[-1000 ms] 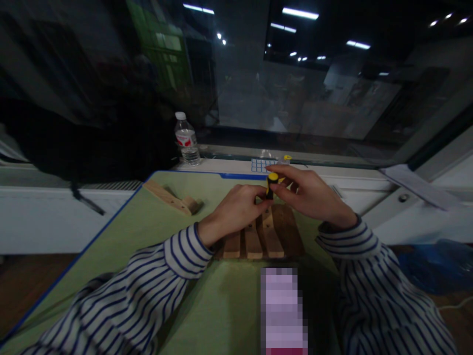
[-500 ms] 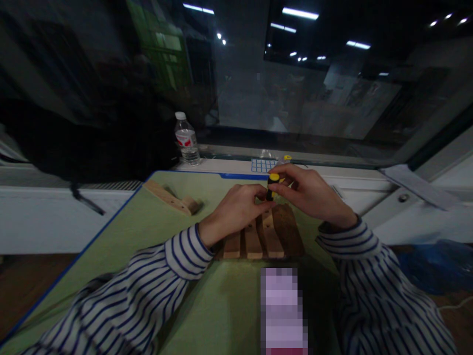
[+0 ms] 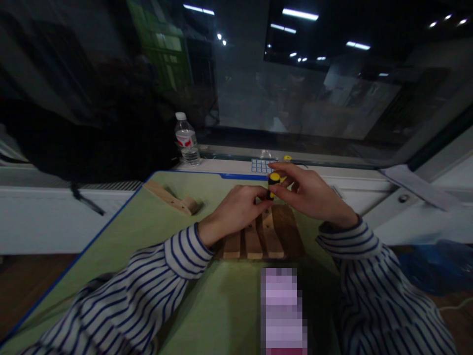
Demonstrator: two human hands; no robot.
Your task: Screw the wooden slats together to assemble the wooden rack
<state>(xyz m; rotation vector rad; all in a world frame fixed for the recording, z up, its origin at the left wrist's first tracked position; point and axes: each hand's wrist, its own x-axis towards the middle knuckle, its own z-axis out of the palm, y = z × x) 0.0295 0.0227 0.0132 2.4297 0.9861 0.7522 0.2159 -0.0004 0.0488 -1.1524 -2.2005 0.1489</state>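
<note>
A slatted wooden piece (image 3: 258, 239) lies on the green mat (image 3: 148, 231) in front of me. My right hand (image 3: 314, 195) pinches the black-and-yellow handle of a small screwdriver (image 3: 272, 183), held upright over the far end of the slats. Curled fingers of my left hand (image 3: 234, 212) rest on the wood, their tips pressed at the screwdriver's lower end. The tip of the tool is hidden behind those fingers.
A loose wooden bar (image 3: 172, 197) lies at the mat's far left. A water bottle (image 3: 186, 139) stands on the white sill (image 3: 229, 165), with a blue grid tray (image 3: 261, 165) beside it. Dark window glass rises behind. A blurred pink patch (image 3: 284, 310) sits near me.
My right hand's fingers have shifted slightly around the screwdriver handle, as if turning it. The left hand and the wooden piece stay in place.
</note>
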